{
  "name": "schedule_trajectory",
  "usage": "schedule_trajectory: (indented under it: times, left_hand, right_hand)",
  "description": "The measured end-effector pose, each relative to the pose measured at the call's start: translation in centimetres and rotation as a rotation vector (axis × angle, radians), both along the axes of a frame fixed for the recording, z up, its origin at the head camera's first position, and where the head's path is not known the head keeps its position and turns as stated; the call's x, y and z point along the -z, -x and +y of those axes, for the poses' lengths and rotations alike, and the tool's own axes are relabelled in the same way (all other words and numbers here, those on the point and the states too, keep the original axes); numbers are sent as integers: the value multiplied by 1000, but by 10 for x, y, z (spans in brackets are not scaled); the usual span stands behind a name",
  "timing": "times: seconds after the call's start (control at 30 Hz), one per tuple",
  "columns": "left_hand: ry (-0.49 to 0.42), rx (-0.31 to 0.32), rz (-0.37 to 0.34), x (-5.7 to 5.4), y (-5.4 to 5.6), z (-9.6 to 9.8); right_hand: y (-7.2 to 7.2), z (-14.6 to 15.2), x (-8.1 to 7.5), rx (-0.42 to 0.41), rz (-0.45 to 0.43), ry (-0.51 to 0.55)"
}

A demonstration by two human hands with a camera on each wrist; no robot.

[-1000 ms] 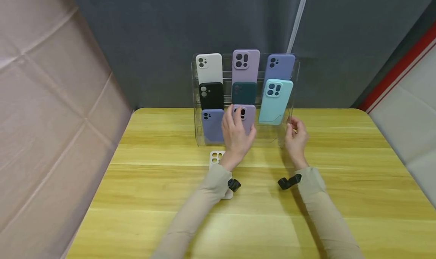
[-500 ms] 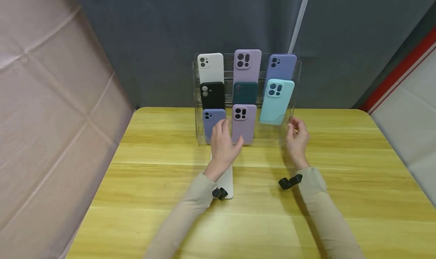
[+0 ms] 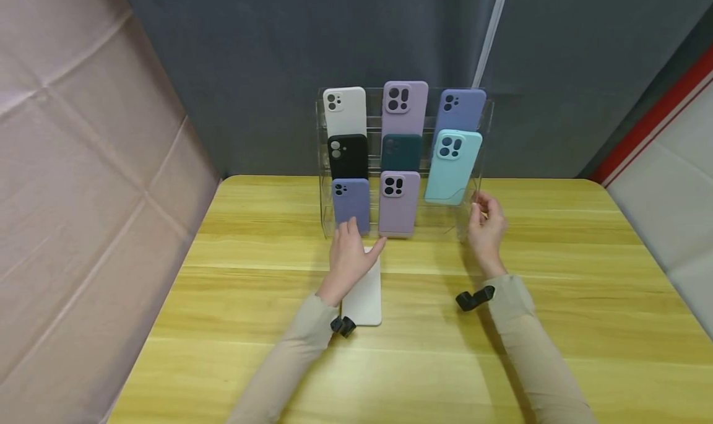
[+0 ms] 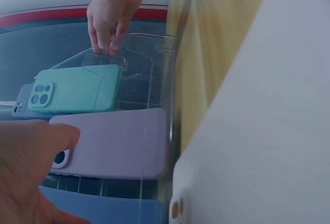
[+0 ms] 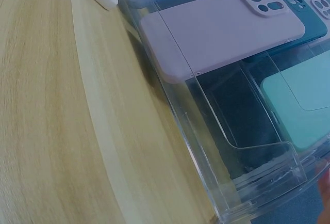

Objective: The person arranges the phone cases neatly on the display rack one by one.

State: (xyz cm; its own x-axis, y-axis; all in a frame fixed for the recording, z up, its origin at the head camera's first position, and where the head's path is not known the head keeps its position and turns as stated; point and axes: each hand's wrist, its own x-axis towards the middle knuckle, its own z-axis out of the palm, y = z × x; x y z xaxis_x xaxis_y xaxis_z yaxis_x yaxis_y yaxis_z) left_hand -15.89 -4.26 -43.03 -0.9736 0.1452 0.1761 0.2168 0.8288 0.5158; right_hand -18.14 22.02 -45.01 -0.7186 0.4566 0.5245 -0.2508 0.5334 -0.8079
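Note:
My left hand (image 3: 346, 264), fingers extended and thumb spread, hovers over the top end of a white phone case (image 3: 364, 300) that lies on the table in front of the stand. It overlaps the case's camera end in the head view. Behind its fingertips, a blue-violet phone case (image 3: 352, 201) stands in the bottom row, with a light purple phone case (image 3: 397, 210) to its right. My right hand (image 3: 486, 231) pinches the right side of the clear acrylic display stand (image 5: 268, 167). Near those fingers, a turquoise phone case (image 3: 452, 170) leans tilted in the middle row.
Higher on the stand are a white case (image 3: 345, 117), a pale purple case (image 3: 405, 117), a blue-violet case (image 3: 470, 111), a black case (image 3: 348, 158) and a dark green case (image 3: 402, 153). Wood-grain table (image 3: 434, 362) lies in front; a grey curtain (image 3: 267, 71) hangs behind.
My left hand has left the light purple case in the bottom row and moved down and left to above the white case. The right hand stays at the stand's side.

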Motion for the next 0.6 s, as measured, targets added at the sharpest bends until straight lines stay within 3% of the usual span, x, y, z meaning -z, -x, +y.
schedule_trajectory:
  times: [0.13, 0.43, 0.6]
  left_hand:
    - [25, 3, -64, 5, -2, -3]
    - [63, -10, -139, 14, -3, -2]
    - [130, -8, -180, 17, -4, -1]
  right_hand:
    - [0, 0, 0, 3, -10, 3]
    - [-1, -1, -2, 11, -22, 1]
    - [0, 0, 0, 13, -6, -11]
